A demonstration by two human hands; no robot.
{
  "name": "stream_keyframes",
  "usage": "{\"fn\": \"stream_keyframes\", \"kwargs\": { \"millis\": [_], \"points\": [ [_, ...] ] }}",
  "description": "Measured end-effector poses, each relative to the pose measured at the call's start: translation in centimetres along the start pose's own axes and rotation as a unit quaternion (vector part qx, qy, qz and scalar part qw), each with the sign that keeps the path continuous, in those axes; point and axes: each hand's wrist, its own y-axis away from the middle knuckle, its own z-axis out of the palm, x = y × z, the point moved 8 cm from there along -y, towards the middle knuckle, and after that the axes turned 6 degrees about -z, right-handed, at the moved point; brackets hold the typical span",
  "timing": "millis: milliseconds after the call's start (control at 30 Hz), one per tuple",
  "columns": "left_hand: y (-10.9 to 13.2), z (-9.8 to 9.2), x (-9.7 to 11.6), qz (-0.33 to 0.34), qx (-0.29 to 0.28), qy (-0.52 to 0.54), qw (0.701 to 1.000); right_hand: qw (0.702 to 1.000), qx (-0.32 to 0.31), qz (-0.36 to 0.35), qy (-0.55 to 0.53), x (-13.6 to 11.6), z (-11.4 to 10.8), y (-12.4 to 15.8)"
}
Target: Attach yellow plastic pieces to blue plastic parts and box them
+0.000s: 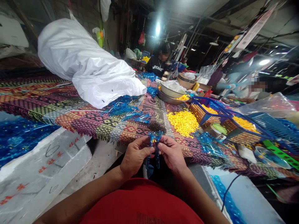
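Table: a long table draped in patchwork woven cloth [70, 99] fills a dim, crowded workspace, running away from the wearer of the head camera.

Far end: a person in a black shirt [157, 66] sits at the far corner, while a second person [255, 88], partly blurred, sits off the right edge.

Left side: a bulging white plastic sack [86, 62] lies across the far left of the cloth, with loose blue cellophane [121, 109] spread in front of it.

Right side: two metal bowls [170, 95] sit near the right edge, beside blue-rimmed wire baskets [207, 115] holding yellow pieces. A loose heap of yellow plastic pieces [182, 123] lies on the cloth just left of them.

Near edge: a dark bristly cluster [155, 126] sits at the edge, just above the hands; its material is hard to tell.

Hands: the left hand [136, 155] and right hand [171, 152] meet just off the near edge, both pinched narrow on a twisted blue cellophane piece [154, 146] with yellow at its middle, its tails hanging below.

Risk: slippery cellophane — a loosened pinch could drop the piece past the near edge. A stray forearm could also send the loose yellow heap over it.
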Motion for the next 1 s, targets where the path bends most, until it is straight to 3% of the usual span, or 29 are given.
{"fn": "stream_keyframes", "kwargs": {
  "millis": [567, 733, 800, 833, 933, 1000],
  "points": [
    [0.0, 0.5, 0.2, 0.027, -0.013, -0.058, 0.998, 0.998, 0.012, -0.045, 0.032, -0.3, -0.2, 0.4],
    [-0.2, -0.1, -0.1, 0.006, -0.001, -0.049, 0.999, 0.988, 0.021, -0.077, 0.133, -0.8, -2.2, -0.7],
    [-0.3, -0.4, -0.6, -0.011, 0.005, -0.021, 1.0, 0.957, 0.004, -0.106, 0.269, -1.3, -3.1, -1.7],
    [-0.4, -0.5, -0.9, -0.021, 0.005, -0.009, 1.0, 0.928, -0.016, -0.123, 0.351, -1.5, -3.1, -2.2],
    [-0.7, -0.4, -1.7, -0.047, 0.001, -0.001, 0.999, 0.79, -0.097, -0.17, 0.581, -1.0, -1.9, -3.5],
    [-0.9, -0.4, -2.0, -0.052, 0.005, -0.015, 0.999, 0.697, -0.149, -0.173, 0.679, 0.0, -0.8, -4.0]
  ]
}}
